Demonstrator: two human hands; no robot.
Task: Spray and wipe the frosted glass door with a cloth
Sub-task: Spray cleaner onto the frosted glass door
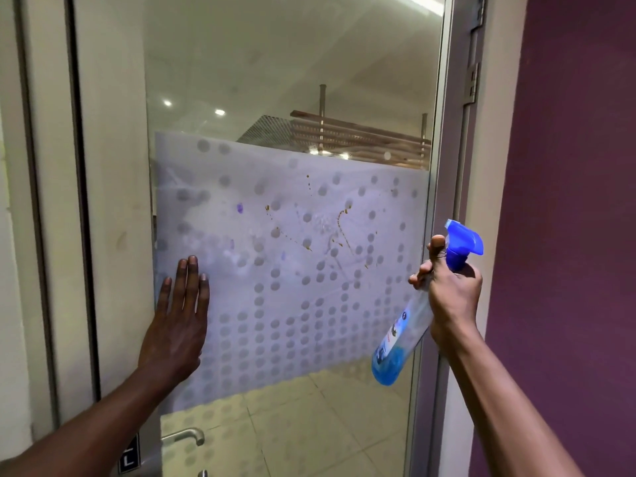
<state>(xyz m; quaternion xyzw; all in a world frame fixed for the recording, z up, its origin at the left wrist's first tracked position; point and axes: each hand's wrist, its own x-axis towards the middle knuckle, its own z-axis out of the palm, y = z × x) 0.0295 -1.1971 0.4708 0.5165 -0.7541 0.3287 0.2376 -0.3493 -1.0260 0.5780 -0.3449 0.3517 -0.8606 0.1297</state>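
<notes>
Head view looks at a frosted glass door (292, 235) that fills the middle of the frame, with a pale frosted band of grey dots across its centre and clear glass above and below. Brown splatter marks (339, 222) run across the upper middle of the frosted band, and a small purple smudge (240, 208) sits to their left. At lower left of the frame the left hand (177, 325) lies flat against the frosted band near the door's left edge, palm to the glass, fingers straight and together, gripping nothing. At right of the frame the right hand (447, 290) is closed around the neck of a spray bottle (406, 332), with the index finger raised beside the blue trigger head (463, 241). The bottle is tilted, its base with blue liquid hanging toward the lower centre right, in front of the glass near the door's right edge. A metal door handle (184, 437) shows at the bottom left, below the left forearm. A grey door frame (451, 166) with a hinge (471, 80) stands at the right, and a purple wall (568, 166) takes up the far right of the frame.
</notes>
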